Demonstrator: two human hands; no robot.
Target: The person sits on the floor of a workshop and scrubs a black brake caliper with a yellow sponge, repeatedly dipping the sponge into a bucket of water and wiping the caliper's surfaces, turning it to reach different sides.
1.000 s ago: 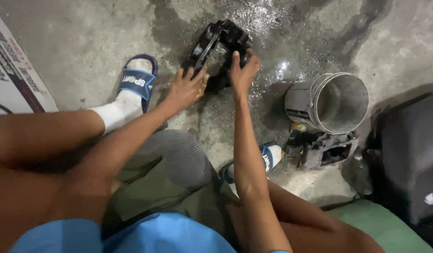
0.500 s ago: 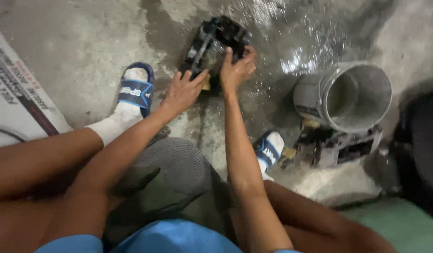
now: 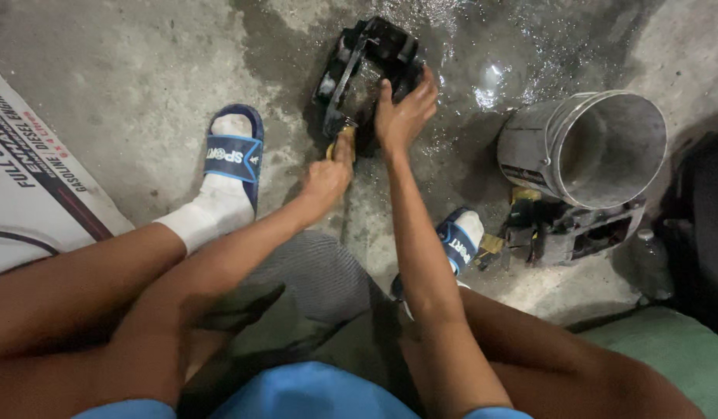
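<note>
the black metal machine part (image 3: 368, 74) lies on the wet grey concrete floor (image 3: 142, 93) at about twelve o'clock from the person's knees; compared with half a second ago it sits in much the same spot on the floor, while the left hand (image 3: 328, 174) has drawn in to its lower edge and now pinches a small yellow-handled brush (image 3: 342, 143), fingers curled narrow round it, its tip pressed against the part's near corner; so the scrubbing appears to be under way at that corner rather than just being lined up; the bristles are too blurred to tell apart. the right hand (image 3: 404, 116) rests flat over the part's right side, at three o'clock of it, fingers spread and touching the casting, steadying it without closing round anything. at about three o'clock of the part, well apart, a dented grey metal bucket (image 3: 584, 147) lies on its side, with a second dark metal part (image 3: 572, 229) just beneath it; blue slide sandals (image 3: 233, 155) over white socks frame the working spot.
</note>
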